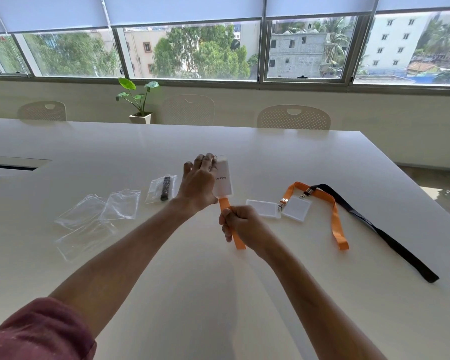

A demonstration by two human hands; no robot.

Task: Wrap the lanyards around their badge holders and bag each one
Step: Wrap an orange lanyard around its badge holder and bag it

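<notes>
Two hands work above the white table. The left hand grips a clear badge holder upright by its left edge; the right hand, just below it, is curled into a fist round the orange lanyard hanging from that holder. The card inside shows print, partly hidden by the fingers. Right of the hands lie two more badge holders, one with an orange lanyard, one with a black lanyard; which clip joins which is hard to tell. Left of the hands lies one filled bag with a dark lanyard inside, then about three empty clear bags, overlapping and hard to count.
</notes>
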